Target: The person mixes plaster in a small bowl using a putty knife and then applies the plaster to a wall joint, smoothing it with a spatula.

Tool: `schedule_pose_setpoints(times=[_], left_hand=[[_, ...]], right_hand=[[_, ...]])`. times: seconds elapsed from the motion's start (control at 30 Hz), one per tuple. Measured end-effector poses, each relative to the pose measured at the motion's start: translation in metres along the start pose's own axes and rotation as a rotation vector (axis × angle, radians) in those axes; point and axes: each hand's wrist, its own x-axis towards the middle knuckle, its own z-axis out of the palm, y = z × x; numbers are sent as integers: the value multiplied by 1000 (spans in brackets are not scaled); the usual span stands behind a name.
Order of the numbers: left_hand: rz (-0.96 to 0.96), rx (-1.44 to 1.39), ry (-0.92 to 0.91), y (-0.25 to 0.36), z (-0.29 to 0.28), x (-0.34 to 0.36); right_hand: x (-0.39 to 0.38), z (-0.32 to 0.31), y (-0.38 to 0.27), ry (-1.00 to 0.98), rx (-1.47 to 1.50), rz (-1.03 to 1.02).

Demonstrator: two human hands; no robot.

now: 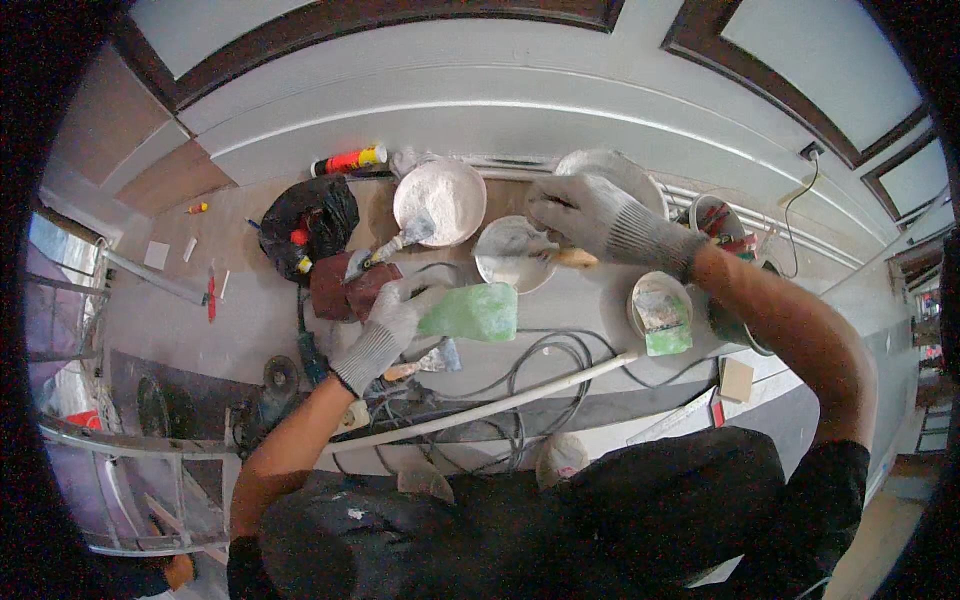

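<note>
I am reading the clock from the shallow white bowl with pale, uneven material inside (486, 268), twelve pointing at the wall, and I am judging the work to be partway along. Nearest me, toward six, a long off-white pole (590, 372) is crossing loops of dark cable (588, 352), and toward seven a broad-bladed scraper with a wooden handle (438, 358) is lying idle. The flat translucent green plastic spatula (475, 312) is sitting at seven, just off the bowl's near rim, and I am making out no thick load on it. Between three and four, a small white tub (635, 305) is holding leftover pale material and a second green blade (668, 340). In the centre bowl, material is already lying in place, and a tool with a tan wooden handle (575, 258) is resting there, handle toward three; I am reckoning that batch unfinished. Farther out at ten, a round white bowl (399, 205) is holding plenty of loose white powder (445, 205), so much of that supply is apparently left. As for pose, the grey-gloved left hand (397, 312) is reaching in from between seven and eight, its fingers gripping the spatula's left end. Beyond it, the grey-gloved right hand (575, 212) is hanging at two, forearm coming from four, fingers curling downward; I cannot tell whether they are pinching anything.
</note>
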Motion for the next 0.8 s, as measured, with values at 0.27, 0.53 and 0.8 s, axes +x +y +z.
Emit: schedule_pose_setpoints(times=[0.27,0.53,0.8], left_hand=[[302,886,-407,14,-52,17],[393,1336,-644,3,-69,28],[39,474,-411,-25,-28,28]], right_hand=[[10,61,80,-28,-153,-153],[-34,139,118,-418,-166,132],[3,138,88,-337,109,150]])
